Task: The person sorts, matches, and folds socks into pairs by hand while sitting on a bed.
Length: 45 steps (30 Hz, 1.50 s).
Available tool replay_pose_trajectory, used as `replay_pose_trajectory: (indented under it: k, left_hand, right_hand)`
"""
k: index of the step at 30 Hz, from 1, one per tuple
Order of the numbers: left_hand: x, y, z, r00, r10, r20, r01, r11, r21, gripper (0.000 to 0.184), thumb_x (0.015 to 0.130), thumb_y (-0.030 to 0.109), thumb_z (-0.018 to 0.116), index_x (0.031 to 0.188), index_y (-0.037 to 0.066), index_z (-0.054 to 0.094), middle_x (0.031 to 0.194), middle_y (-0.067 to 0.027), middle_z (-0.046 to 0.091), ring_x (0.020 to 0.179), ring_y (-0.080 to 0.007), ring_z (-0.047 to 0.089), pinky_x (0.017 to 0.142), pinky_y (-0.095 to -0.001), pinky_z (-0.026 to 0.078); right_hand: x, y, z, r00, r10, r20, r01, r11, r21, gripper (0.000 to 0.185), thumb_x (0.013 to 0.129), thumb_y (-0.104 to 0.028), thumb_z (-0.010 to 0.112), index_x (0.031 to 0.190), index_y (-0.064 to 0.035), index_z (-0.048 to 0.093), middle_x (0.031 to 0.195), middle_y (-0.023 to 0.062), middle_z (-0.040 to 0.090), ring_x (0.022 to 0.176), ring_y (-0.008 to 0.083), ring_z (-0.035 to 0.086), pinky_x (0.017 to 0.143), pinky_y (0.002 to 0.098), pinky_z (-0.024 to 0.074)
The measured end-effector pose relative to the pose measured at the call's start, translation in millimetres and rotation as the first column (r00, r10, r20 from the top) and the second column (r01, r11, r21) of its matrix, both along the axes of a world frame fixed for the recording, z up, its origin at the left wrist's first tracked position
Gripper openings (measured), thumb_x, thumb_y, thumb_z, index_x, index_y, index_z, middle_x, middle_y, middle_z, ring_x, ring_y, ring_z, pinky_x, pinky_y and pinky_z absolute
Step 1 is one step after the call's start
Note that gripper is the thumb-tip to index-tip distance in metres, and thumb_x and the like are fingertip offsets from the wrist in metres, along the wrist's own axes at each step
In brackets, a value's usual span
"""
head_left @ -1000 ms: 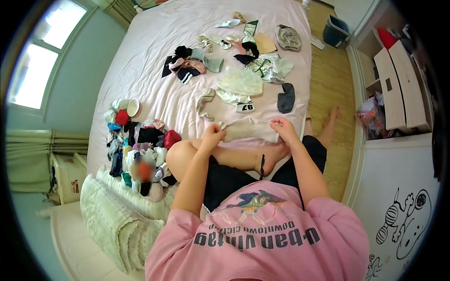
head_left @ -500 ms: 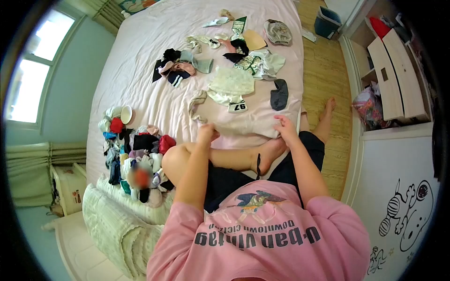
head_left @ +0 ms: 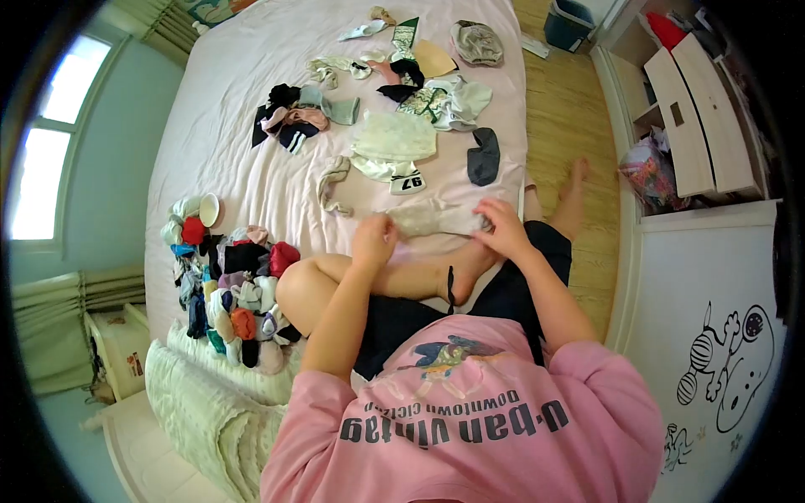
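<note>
A pale grey-beige sock [head_left: 432,220] lies stretched sideways on the pink bedsheet, between my hands. My left hand [head_left: 375,240] is at its left end, with the fingers closed on that end. At the other end my right hand [head_left: 501,226] pinches the sock's tip between thumb and fingers. Just beyond lie a beige crumpled sock [head_left: 333,186], a white sock marked 97 [head_left: 407,183] and a dark grey sock [head_left: 483,157]. A sheer pale cloth [head_left: 392,138] sits above the marked sock.
Many rolled socks [head_left: 243,260] crowd the bed at the left, beside a white bowl [head_left: 210,210]. Dark and pink clothes [head_left: 295,117] and a grey cap [head_left: 477,43] lie farther back. My bent leg [head_left: 402,279] is just below the sock.
The view has shifted, so the bed's items appear farther left and higher. The sock has gone from spread wide to narrower and more bunched, and my right hand's fingers have closed in on its end.
</note>
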<state>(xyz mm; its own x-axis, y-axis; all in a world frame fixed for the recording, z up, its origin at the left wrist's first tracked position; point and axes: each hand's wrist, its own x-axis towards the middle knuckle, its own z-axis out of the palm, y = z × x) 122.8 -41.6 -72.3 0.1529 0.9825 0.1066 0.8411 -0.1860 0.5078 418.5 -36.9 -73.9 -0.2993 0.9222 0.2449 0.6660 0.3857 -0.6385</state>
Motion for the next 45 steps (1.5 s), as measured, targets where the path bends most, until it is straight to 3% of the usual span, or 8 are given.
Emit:
replay_pose_trajectory:
  k: [9, 12, 17, 27, 33, 36, 39, 45]
  left_hand:
    - [19.8, 13.5, -31.5, 0.952, -0.080, -0.296, 0.073, 0.997, -0.034, 0.035, 0.063, 0.020, 0.068, 0.094, 0.008, 0.056, 0.098, -0.0068, 0.055, 0.101, -0.0300, 0.048, 0.085, -0.0419, 0.039]
    - [-5.3, 31.5, -34.3, 0.990, 0.028, 0.138, -0.025, 0.999, -0.024, 0.032, 0.064, 0.021, 0.069, 0.091, 0.010, 0.057, 0.085, -0.0092, 0.057, 0.089, -0.0255, 0.053, 0.077, -0.0363, 0.042]
    - [-45.0, 43.8, 6.5, 0.418, 0.451, 0.788, 0.061, 0.852, -0.520, 0.025, 0.078, 0.025, 0.061, 0.089, 0.003, 0.057, 0.070, -0.0067, 0.058, 0.057, -0.0132, 0.053, 0.055, -0.0246, 0.043]
    - [-52.0, 39.8, -34.1, 0.908, 0.407, 0.104, -0.315, 0.823, -0.474, 0.031, 0.074, 0.029, 0.060, 0.086, 0.000, 0.058, 0.077, -0.0172, 0.061, 0.072, -0.0277, 0.059, 0.066, -0.0343, 0.046]
    - [-76.2, 47.5, -51.2, 0.755, 0.655, 0.037, -0.624, 0.699, 0.349, 0.025, 0.072, 0.022, 0.063, 0.088, 0.003, 0.056, 0.079, -0.0157, 0.058, 0.066, -0.0260, 0.056, 0.060, -0.0360, 0.045]
    - [-87.9, 58.7, -72.3, 0.457, 0.688, 0.564, -0.496, 0.723, -0.481, 0.025, 0.072, 0.020, 0.063, 0.089, 0.003, 0.055, 0.085, -0.0124, 0.056, 0.065, -0.0201, 0.054, 0.059, -0.0335, 0.044]
    - [-74.5, 57.3, -28.3, 0.429, 0.818, 0.383, -0.628, 0.575, -0.524, 0.025, 0.073, 0.019, 0.062, 0.088, 0.003, 0.053, 0.087, -0.0101, 0.053, 0.064, -0.0148, 0.052, 0.058, -0.0298, 0.044]
    - [-40.6, 33.3, 31.2, 0.657, 0.321, 0.682, -0.430, 0.903, -0.011, 0.014, 0.075, 0.001, 0.056, 0.087, 0.002, 0.049, 0.081, -0.0063, 0.053, 0.068, -0.0143, 0.053, 0.059, -0.0264, 0.043]
  right_hand:
    - [-10.3, 8.0, -32.6, 0.971, -0.198, -0.136, 0.177, 0.973, -0.149, 0.016, 0.073, -0.016, 0.060, 0.084, -0.0053, 0.059, 0.086, 0.0072, 0.059, 0.082, 0.0228, 0.054, 0.074, 0.0310, 0.0415]
    - [-4.2, 25.4, -37.3, 0.682, -0.450, -0.577, 0.086, 0.833, -0.547, 0.013, 0.081, -0.017, 0.057, 0.086, -0.0047, 0.058, 0.080, 0.0012, 0.055, 0.076, 0.0129, 0.051, 0.071, 0.0242, 0.0394]
    - [-19.7, 34.5, -10.7, 0.542, -0.511, -0.667, 0.004, 0.795, -0.606, 0.017, 0.082, -0.019, 0.058, 0.085, -0.0022, 0.057, 0.078, 0.0006, 0.054, 0.073, 0.0061, 0.046, 0.066, 0.0203, 0.0382]
    - [-40.1, 63.1, -60.1, 0.848, -0.509, -0.145, 0.337, 0.730, -0.594, 0.029, 0.074, -0.025, 0.065, 0.089, -0.0021, 0.056, 0.078, 0.0085, 0.058, 0.067, 0.0213, 0.054, 0.063, 0.0308, 0.0429]
    - [-62.1, 26.4, -19.0, 0.985, -0.030, 0.169, 0.033, 0.999, -0.018, 0.037, 0.067, -0.022, 0.067, 0.100, -0.0096, 0.058, 0.110, 0.0126, 0.051, 0.098, 0.0294, 0.048, 0.080, 0.0385, 0.0395]
    - [-66.7, 16.7, -32.4, 0.915, 0.106, 0.390, -0.164, 0.979, 0.118, 0.036, 0.066, -0.023, 0.067, 0.100, -0.0124, 0.059, 0.105, 0.0096, 0.053, 0.093, 0.0278, 0.050, 0.078, 0.0389, 0.0397]
    - [-72.9, 23.8, -25.2, 0.918, 0.106, 0.382, -0.072, 0.992, -0.103, 0.038, 0.065, -0.025, 0.067, 0.101, -0.0134, 0.061, 0.103, 0.0085, 0.055, 0.096, 0.0294, 0.050, 0.082, 0.0396, 0.0388]
    - [-104.8, 31.1, 13.0, 0.793, -0.119, -0.598, -0.373, 0.681, -0.630, 0.036, 0.081, -0.035, 0.058, 0.104, -0.0063, 0.057, 0.107, 0.0097, 0.057, 0.094, 0.0258, 0.056, 0.079, 0.0348, 0.0432]
